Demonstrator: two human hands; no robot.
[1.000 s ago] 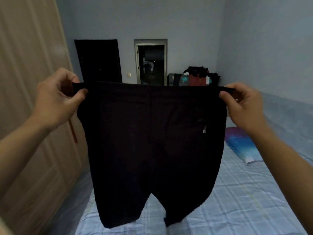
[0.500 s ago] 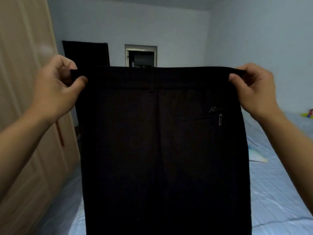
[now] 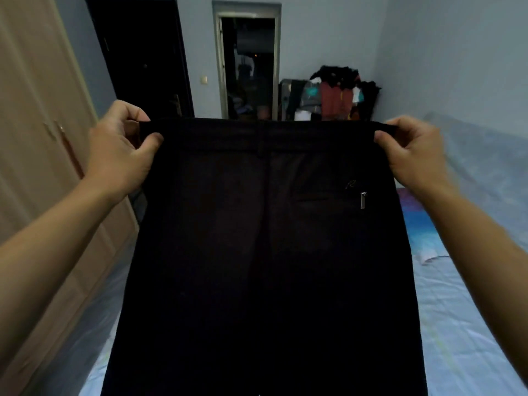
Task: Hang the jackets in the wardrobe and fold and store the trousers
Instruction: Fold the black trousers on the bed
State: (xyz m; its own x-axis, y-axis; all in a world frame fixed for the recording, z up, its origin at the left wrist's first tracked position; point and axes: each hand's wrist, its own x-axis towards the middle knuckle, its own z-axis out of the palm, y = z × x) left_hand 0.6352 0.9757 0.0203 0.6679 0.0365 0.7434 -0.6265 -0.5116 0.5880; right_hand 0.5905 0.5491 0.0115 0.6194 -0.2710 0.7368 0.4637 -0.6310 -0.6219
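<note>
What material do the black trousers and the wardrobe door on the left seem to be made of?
Trousers: likely a smooth woven suit-type cloth, matte; it hangs flat and straight, with a small metal zip pull that glints at the pocket.
Wardrobe door: looks like wood or wood-look laminate, light tan, dull finish with faint grain lines; which one cannot be told.

Dim bedroom, pale blue walls (image 3: 457, 52). Beige wood wardrobe door (image 3: 31, 115) along left side. Far wall: dark closed door (image 3: 140, 58), light switch (image 3: 204, 79) beside it, then open doorway (image 3: 248, 67) w/ dark room beyond. Pile of clothes (image 3: 334, 92) in far right corner. Bed (image 3: 468, 332) w/ light blue checked sheet, colourful pillow (image 3: 414, 221) nr right edge.
</note>
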